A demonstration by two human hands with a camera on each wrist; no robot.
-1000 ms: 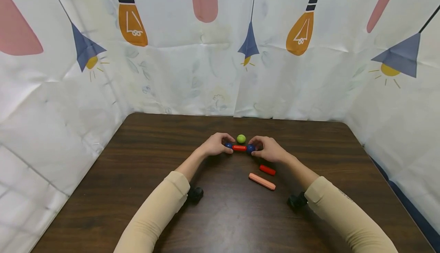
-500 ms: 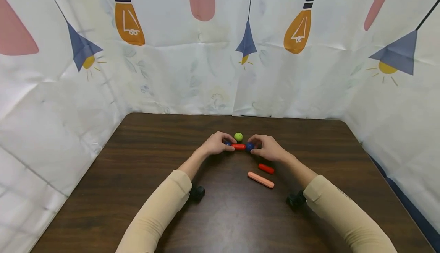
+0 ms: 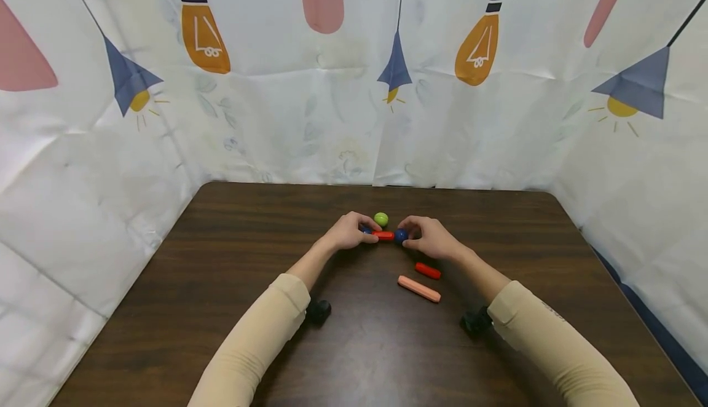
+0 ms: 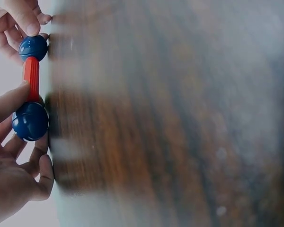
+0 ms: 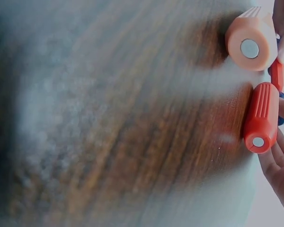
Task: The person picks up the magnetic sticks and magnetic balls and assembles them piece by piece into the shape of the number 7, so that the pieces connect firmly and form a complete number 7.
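Note:
A short red ridged toy rod (image 3: 383,235) lies between two blue balls, in line with them. My left hand (image 3: 345,231) holds the rod's left end, the thumb on the rod close to the left blue ball (image 4: 30,121). In the head view its fingers mostly cover that ball. My right hand (image 3: 434,238) pinches the right blue ball (image 3: 401,236) at the rod's other end. Just behind the rod sits a green ball (image 3: 381,219), untouched. Near my right hand lie a second red rod (image 3: 428,270) and a longer peach rod (image 3: 418,289), both with silver end discs (image 5: 250,48).
The dark wood-grain table (image 3: 249,308) runs back to a white curtain (image 3: 287,118) printed with lamps. Black wrist cameras stick out below both sleeves, the left camera (image 3: 319,312) and the right camera (image 3: 475,321).
My left thumb and fingers have slid a little right, from the left blue ball onto the rod's end. The right hand keeps its pinch on the other ball. The view has shifted slightly.

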